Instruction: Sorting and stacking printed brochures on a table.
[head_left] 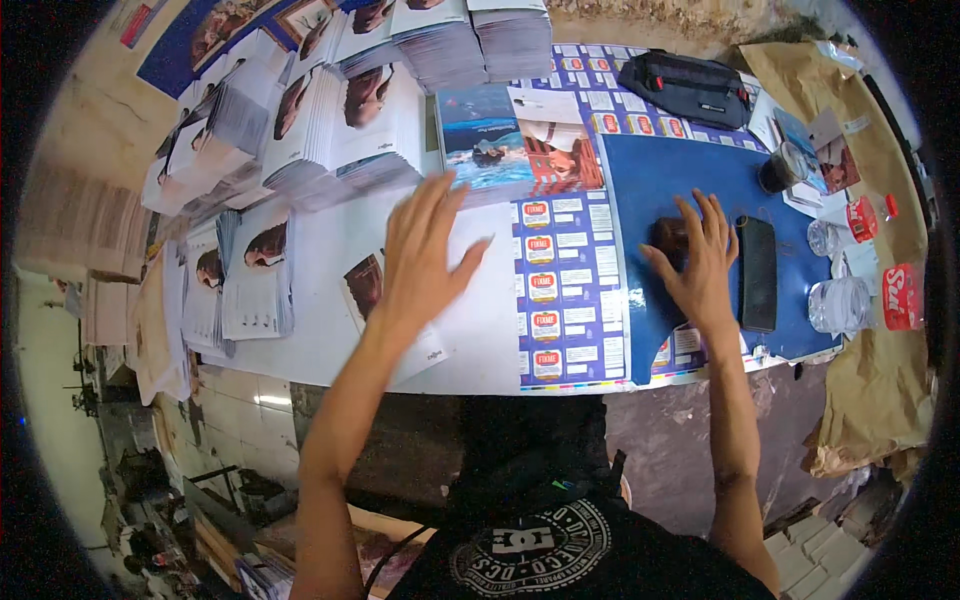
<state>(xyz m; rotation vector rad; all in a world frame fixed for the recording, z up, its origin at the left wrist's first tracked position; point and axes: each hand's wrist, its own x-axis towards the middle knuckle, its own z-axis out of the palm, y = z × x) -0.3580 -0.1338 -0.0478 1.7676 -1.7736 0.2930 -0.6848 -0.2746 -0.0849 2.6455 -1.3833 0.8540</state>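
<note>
My left hand [420,250] is raised with fingers spread, slightly blurred, and nothing shows in it. Under it, partly hidden by the hand and wrist, lies a white booklet [362,285] with a dark-haired picture on its cover. Past its fingertips are two neighbouring stacks of printed booklets, one with a blue swimming picture [485,150] and one with a reddish picture [560,160]. My right hand [705,265], fingers apart, hovers over a blue sheet [640,185]. A dark brown rounded thing [668,240] shows beside its fingers. Right of it lies a black phone-like slab [757,275].
Tall stacks of white booklets [375,110] fill the back left. Purple label sheets [565,290] cover the middle. At the right are a dark-drink cup [783,168], a clear plastic bottle [840,305] and brown paper [875,400]. A black waist bag [690,90] lies behind.
</note>
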